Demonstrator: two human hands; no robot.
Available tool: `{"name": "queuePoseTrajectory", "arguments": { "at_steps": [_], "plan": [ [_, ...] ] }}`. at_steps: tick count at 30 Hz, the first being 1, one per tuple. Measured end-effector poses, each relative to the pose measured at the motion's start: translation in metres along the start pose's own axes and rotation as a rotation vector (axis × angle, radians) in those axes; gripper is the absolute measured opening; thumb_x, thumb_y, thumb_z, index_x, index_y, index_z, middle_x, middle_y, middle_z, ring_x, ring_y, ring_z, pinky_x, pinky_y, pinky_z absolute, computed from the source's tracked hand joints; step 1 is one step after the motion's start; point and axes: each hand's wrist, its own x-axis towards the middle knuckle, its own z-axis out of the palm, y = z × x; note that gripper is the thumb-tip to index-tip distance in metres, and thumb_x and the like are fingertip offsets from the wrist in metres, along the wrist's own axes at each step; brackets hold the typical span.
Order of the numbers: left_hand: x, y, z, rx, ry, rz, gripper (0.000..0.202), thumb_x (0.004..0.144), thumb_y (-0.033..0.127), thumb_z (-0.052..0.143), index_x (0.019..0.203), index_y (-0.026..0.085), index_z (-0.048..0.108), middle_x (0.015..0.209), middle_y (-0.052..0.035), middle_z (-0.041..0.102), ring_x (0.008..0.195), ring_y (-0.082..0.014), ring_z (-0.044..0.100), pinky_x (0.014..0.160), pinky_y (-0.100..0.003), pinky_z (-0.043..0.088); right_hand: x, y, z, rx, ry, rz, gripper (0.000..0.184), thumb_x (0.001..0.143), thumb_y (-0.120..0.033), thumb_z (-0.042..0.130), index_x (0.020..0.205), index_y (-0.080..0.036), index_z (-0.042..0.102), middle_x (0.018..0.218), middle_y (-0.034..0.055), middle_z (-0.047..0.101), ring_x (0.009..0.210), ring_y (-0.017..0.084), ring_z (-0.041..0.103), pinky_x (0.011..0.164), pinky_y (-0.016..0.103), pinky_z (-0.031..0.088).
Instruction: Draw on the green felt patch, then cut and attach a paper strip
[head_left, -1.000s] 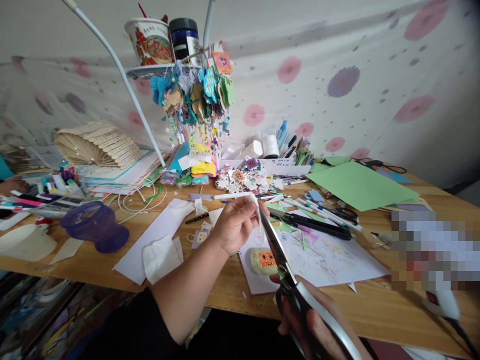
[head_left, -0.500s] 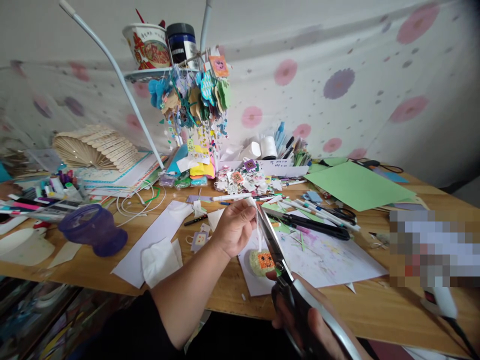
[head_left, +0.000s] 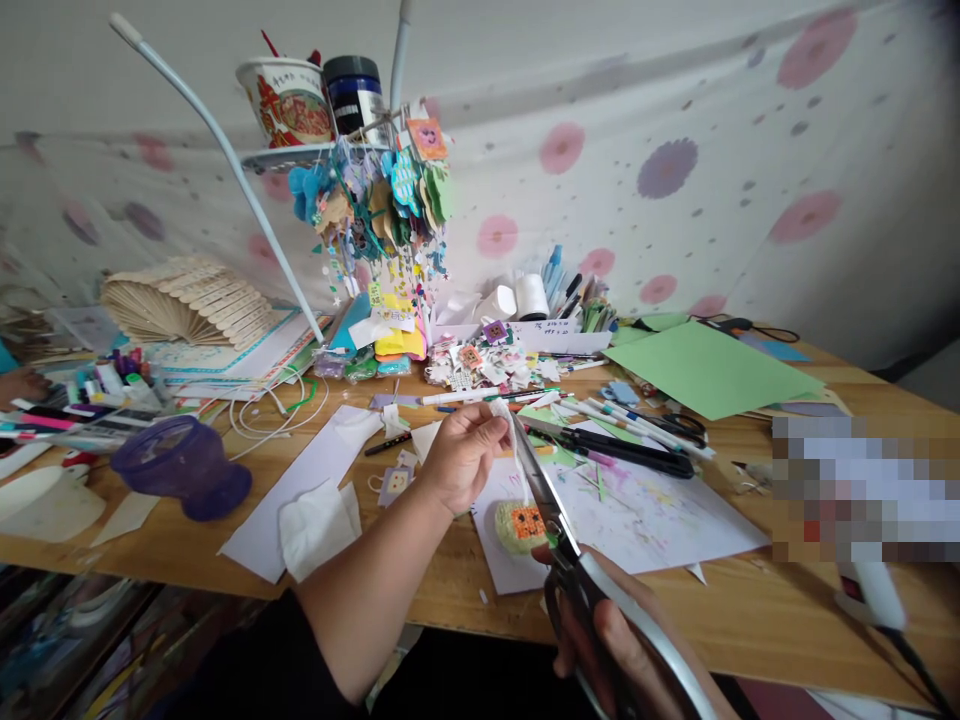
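Observation:
My left hand (head_left: 461,455) is raised over the wooden table (head_left: 750,620) and pinches a small white paper strip (head_left: 508,425) between thumb and fingers. My right hand (head_left: 622,650) grips the black handles of large scissors (head_left: 551,515) at the bottom edge. The blades point up and left and meet the strip just beside my left fingertips. Under the blades, on a white sheet (head_left: 645,515), lies a small round yellow piece with an orange beaded square (head_left: 521,525).
A purple cup (head_left: 180,465), a folded tissue (head_left: 315,520) and white paper lie left. Markers (head_left: 75,400) and another person's hand (head_left: 22,385) are far left. A green sheet (head_left: 709,370), pens, black scissors (head_left: 630,452), a paper mobile (head_left: 375,200) and a pen box (head_left: 540,320) fill the back. A glue gun (head_left: 877,600) lies right.
The view has drifted a little, so everything sits slightly left and lower. My hands, the strip and the scissors keep nearly the same pose, with the blades a touch further along the strip.

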Motion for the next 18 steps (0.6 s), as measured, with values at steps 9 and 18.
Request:
{"name": "queuePoseTrajectory", "arguments": {
  "at_steps": [9, 18],
  "plan": [
    [-0.001, -0.002, -0.001, -0.041, -0.012, -0.036, 0.02, 0.063, 0.029, 0.076, 0.071, 0.016, 0.064, 0.068, -0.0003, 0.062, 0.065, -0.011, 0.055, 0.069, -0.026, 0.042, 0.0, 0.007, -0.001, 0.134, -0.011, -0.05, 0.063, 0.081, -0.068, 0.036, 0.119, -0.018, 0.047, 0.056, -0.0058, 0.04, 0.044, 0.008, 0.036, 0.061, 0.03, 0.046],
    [-0.002, -0.002, -0.004, 0.055, 0.008, 0.018, 0.017, 0.064, 0.027, 0.076, 0.07, 0.016, 0.065, 0.067, 0.0009, 0.062, 0.066, -0.0097, 0.053, 0.071, -0.025, 0.039, -0.001, 0.01, -0.005, 0.126, -0.07, -0.036, 0.064, 0.082, -0.067, 0.034, 0.122, -0.017, 0.046, 0.061, -0.0041, 0.041, 0.047, 0.008, 0.037, 0.062, 0.03, 0.046]
  ]
}}
